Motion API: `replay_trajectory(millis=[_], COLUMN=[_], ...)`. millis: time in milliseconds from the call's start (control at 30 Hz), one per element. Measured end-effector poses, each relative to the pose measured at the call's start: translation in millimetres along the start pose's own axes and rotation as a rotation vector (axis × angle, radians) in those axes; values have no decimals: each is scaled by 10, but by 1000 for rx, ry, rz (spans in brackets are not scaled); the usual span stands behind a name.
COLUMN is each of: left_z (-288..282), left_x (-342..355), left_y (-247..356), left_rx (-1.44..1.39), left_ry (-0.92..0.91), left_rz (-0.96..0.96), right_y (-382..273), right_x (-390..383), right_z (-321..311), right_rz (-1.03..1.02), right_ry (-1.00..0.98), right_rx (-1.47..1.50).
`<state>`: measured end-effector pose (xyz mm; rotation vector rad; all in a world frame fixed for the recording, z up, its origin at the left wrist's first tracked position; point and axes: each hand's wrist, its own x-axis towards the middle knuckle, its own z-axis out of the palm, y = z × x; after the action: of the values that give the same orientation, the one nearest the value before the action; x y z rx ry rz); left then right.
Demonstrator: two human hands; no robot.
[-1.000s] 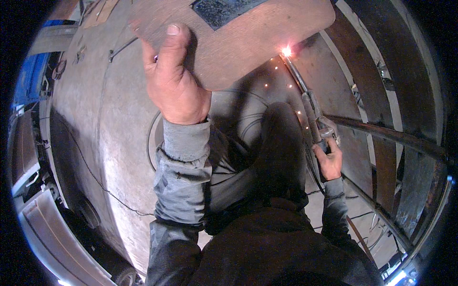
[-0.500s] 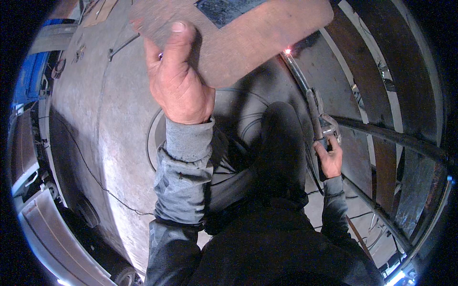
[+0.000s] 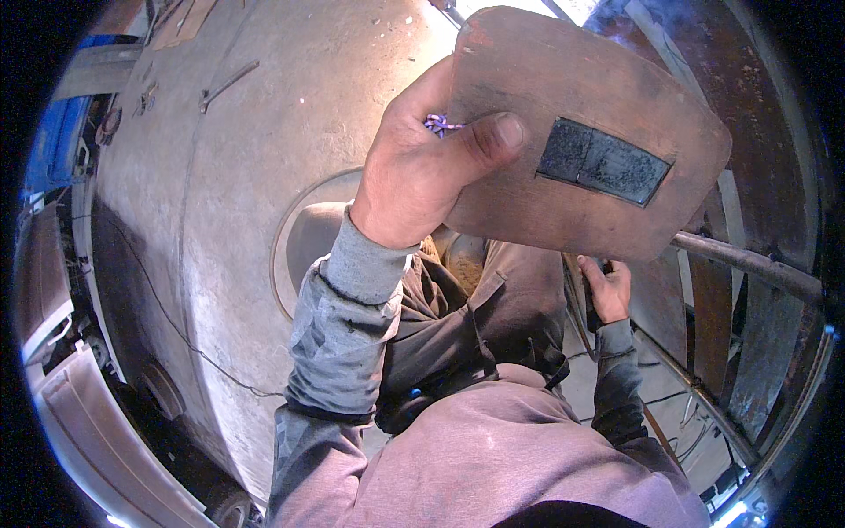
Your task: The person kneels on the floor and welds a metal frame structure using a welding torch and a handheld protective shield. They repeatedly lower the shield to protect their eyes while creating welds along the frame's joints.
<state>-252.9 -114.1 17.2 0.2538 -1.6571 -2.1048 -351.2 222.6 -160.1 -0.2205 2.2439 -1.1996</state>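
My left hand is closed on the edge of a brown, flat welding shield, thumb lying across its near face. A dark glass window is set in the shield, and a bit of purple cord shows by the fingers. Below the shield's lower edge my right hand grips the handle end of a welding electrode holder. The shield hides the holder's jaw and the rod. Bright white light and bluish smoke show past the shield's top edge.
Long rusty metal slats and a dark pipe stand at the right. A hammer-like tool lies on the concrete floor. A thin cable runs along the left. Vehicle panels sit at lower left.
My left hand has brought the shield right and lower, now over the electrode holder. The small red glow at the rod's tip has given way to intense white light and smoke. My right hand stays nearly put.
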Motion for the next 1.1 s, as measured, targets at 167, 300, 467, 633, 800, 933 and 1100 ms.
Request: replay_trajectory(millis=[167,300,467,633,800,933,1100], left_z=[-10,-10,10,32,25,-8,38], left_x=[6,15,24,27,38,37,30], left_y=[-9,-10,-22,-13,-49,-69,-37], left_rx=[21,36,10,16,10,44,14], left_ry=[-7,-23,-27,-30,-38,-43,-18], left_rz=[12,-1,24,15,35,28,14], right_y=[29,45,-30,-48,-19,-69,51], right_x=[10,7,-13,-14,0,-6,16], right_z=[-7,1,-12,-18,-11,-18,-13], right_rz=[23,22,39,81,31,101,38], right_ry=[-12,3,-10,-34,-12,-14,4], right_rx=[86,127,133,203,178,133,161])
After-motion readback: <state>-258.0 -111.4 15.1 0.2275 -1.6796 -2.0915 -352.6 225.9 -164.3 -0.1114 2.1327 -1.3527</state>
